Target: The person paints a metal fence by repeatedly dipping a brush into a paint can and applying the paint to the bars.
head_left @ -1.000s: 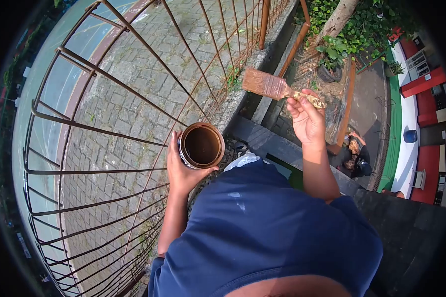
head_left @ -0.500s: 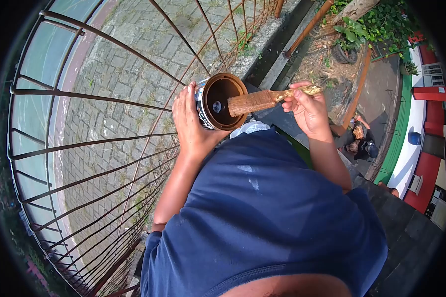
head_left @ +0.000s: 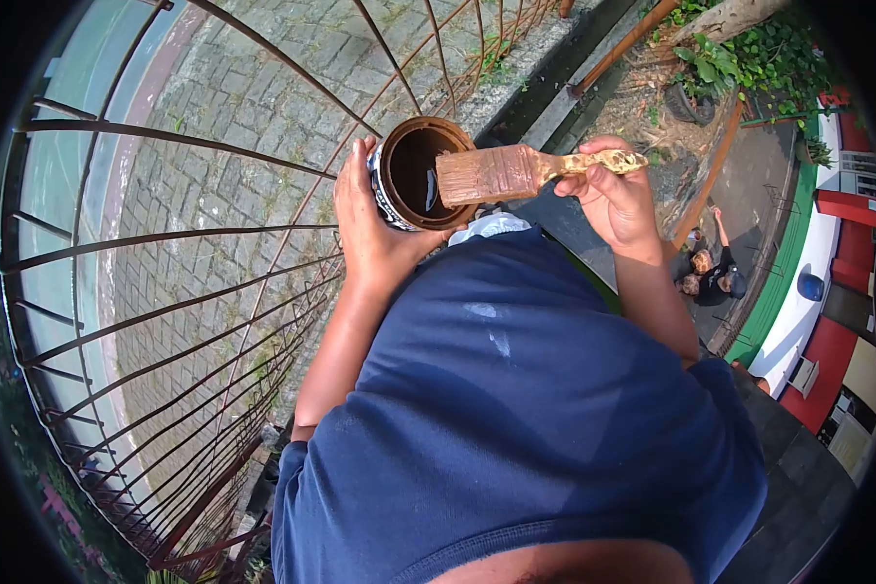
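Observation:
My left hand [head_left: 370,219] is wrapped round the side of a paint can [head_left: 389,200], holding it near my chest. The can has no lid, its rim is coated brown, and dark brown paint [head_left: 414,185] shows inside. Between the fingers and thumb of my right hand [head_left: 618,200] is a paintbrush [head_left: 501,175] with a yellowish, paint-flecked handle. Its wide bristles are covered in brown and overlap the can's right rim in this view.
A brown metal-bar fence [head_left: 214,234] curves along my left, with stone paving [head_left: 234,127] behind it. To the right, another person [head_left: 715,277] is beside a green-edged wall [head_left: 779,282]. Plants [head_left: 749,73] and a tree trunk [head_left: 730,19] stand at the upper right.
The brush has come up and turned so its flat bristle face shows more. The can sits slightly higher and further left in view. The other person's arm is now stretched out.

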